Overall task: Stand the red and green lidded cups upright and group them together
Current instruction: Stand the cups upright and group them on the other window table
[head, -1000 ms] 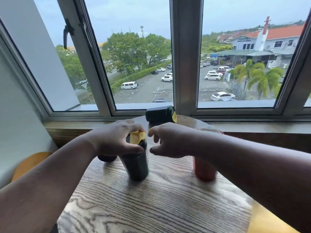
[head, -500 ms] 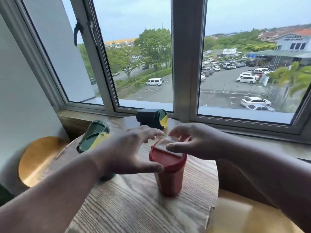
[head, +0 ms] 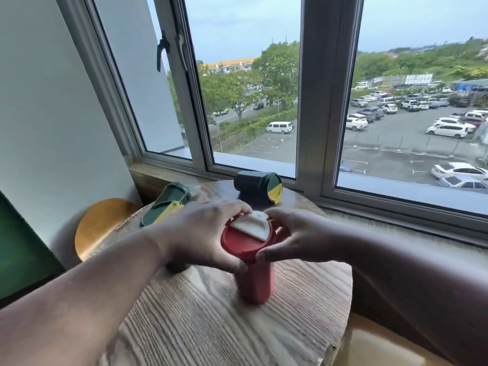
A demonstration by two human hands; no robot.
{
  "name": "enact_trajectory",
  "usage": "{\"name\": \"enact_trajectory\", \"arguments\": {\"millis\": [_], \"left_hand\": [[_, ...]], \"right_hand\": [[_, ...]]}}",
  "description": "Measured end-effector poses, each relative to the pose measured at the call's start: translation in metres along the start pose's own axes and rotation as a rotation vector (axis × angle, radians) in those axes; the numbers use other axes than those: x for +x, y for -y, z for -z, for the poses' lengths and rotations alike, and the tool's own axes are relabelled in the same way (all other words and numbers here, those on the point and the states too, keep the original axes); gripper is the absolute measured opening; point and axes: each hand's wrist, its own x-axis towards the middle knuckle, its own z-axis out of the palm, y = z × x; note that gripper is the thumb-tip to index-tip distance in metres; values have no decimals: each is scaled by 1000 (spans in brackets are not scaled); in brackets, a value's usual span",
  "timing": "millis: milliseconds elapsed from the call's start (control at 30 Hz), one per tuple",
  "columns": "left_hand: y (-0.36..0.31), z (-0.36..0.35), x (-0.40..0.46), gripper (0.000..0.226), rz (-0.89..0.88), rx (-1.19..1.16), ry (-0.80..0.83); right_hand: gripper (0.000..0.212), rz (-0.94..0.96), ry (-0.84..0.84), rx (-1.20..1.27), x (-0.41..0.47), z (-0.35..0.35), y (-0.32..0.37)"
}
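One red cup upright, both hands' fingers gripping its lid; two green cups.

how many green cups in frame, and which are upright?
2. One green cup stands upright behind the left hand; the other green cup lies on its side by the window. None seems hidden.

A round wood-grain table stands against a wooden sill under a grey-framed window with a black latch handle. A round yellow stool seat sits left of the table, beside a white wall. Outside lies a car park with a white van.
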Motion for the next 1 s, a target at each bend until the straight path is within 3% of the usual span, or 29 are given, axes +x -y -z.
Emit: {"name": "enact_trajectory", "arguments": {"millis": [200, 533, 800, 933, 1000], "left_hand": [[30, 9, 12, 91, 77, 137, 49], [54, 11, 19, 85, 164, 93, 67], [80, 20, -11, 99, 209, 86, 39], [110, 20, -26, 97, 297, -11, 176], [115, 14, -26, 86, 308, -100, 164]], "right_hand": [[57, 0, -3, -29, 40, -3, 8], [56, -14, -7, -5, 73, -7, 9], [109, -37, -11, 76, 77, -18, -9], [123, -33, -7, 118, 83, -25, -12], [117, -19, -11, 146, 86, -27, -15]]}}
